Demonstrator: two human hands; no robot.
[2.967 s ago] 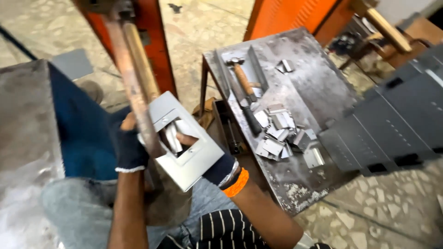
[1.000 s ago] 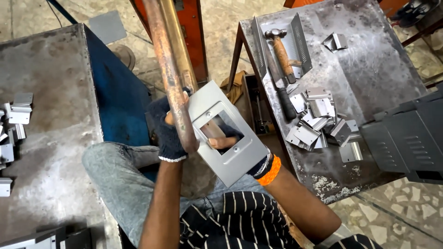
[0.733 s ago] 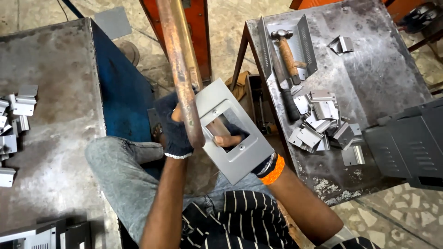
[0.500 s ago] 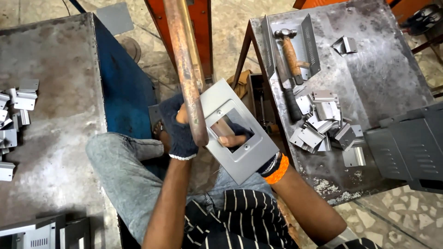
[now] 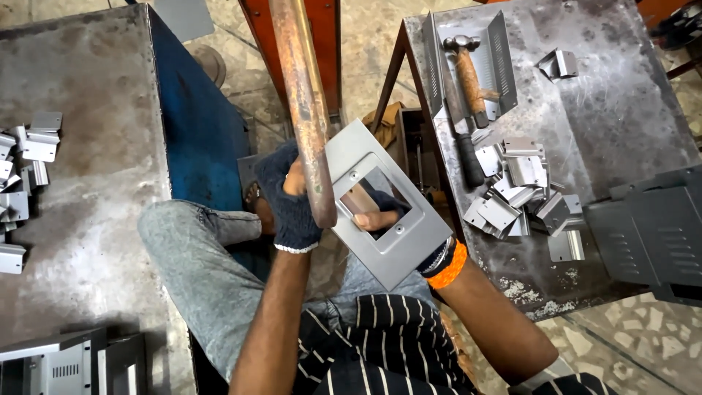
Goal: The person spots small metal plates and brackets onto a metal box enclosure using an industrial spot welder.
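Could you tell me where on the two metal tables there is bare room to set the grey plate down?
Left table: its wide middle is bare, between the small brackets at its left edge and the blue side. Right table: bare at the far right, beyond the hammer. Crowded by the bracket pile.

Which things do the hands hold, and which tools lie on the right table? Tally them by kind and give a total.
Lever: 1
Plate: 1
Hammer: 1
Black-handled tool: 1
Total: 4

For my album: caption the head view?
Gloved left hand grips rusty lever; right hand holds grey cut-out metal plate.
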